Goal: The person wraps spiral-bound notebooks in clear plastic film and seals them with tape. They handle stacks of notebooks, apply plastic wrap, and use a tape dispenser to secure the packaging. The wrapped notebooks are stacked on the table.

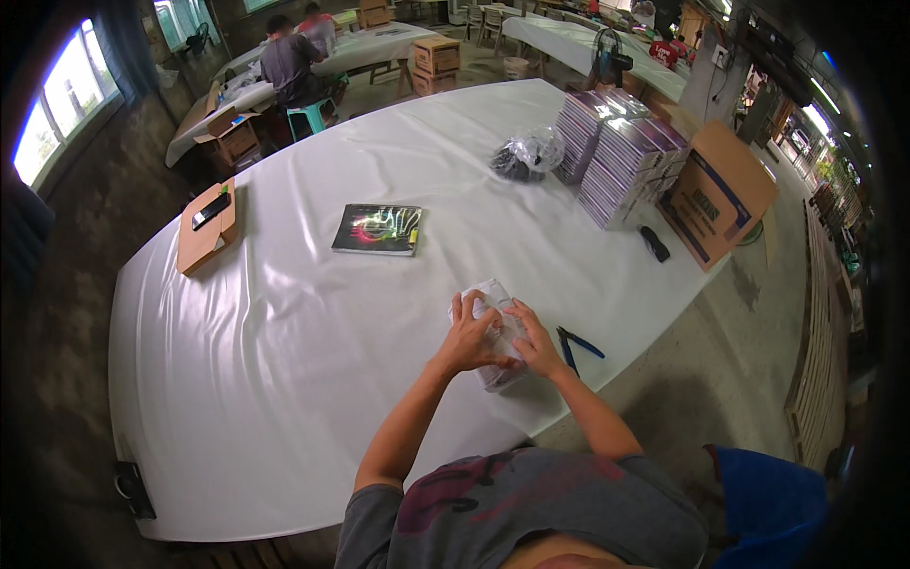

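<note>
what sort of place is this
Probably a workshop or small packing area. The tall stacks of thin books or notebooks beside an open cardboard box, the pliers on the big covered table, and a person seated at another long table suggest it.

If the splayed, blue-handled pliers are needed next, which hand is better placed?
Probably the right hand: the pliers lie just to its right, while the left hand is farther off. Both hands touch the white, boxy wrapped bundle, so the right would let go first.
</note>
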Demonstrator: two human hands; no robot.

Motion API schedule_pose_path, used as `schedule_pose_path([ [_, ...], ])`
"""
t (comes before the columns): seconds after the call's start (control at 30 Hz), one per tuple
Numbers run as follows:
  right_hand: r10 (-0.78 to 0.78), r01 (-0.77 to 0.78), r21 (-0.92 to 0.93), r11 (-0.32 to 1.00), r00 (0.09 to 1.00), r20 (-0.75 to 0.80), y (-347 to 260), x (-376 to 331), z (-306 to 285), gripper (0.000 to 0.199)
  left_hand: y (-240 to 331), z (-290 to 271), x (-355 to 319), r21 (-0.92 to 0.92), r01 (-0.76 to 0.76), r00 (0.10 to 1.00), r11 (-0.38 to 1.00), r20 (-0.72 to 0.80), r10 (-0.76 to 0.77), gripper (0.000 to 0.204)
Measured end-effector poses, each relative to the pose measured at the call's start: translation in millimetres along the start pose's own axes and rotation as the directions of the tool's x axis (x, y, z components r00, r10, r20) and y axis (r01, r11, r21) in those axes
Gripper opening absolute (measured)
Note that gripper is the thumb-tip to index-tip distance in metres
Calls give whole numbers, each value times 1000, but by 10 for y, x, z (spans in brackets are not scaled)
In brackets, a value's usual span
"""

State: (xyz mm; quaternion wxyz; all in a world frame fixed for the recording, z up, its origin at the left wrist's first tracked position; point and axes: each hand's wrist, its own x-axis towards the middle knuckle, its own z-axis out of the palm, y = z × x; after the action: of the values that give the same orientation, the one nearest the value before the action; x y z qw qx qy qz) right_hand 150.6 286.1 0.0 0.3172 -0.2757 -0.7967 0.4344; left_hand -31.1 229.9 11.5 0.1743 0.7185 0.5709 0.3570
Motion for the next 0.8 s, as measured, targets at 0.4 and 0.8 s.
schedule_pose_path([
  [0.4, 29, -42, -134, 990, 995, -98, -74, -69, -16, 42, 396, 286, -204, -2, 70, 972, 998, -223, -68, 57],
  [0.8, 1, 27, -195, 980, 990, 143, -329, -107, -240, 23, 489, 244, -286, -61, 196, 970, 979, -137, -202, 47],
])
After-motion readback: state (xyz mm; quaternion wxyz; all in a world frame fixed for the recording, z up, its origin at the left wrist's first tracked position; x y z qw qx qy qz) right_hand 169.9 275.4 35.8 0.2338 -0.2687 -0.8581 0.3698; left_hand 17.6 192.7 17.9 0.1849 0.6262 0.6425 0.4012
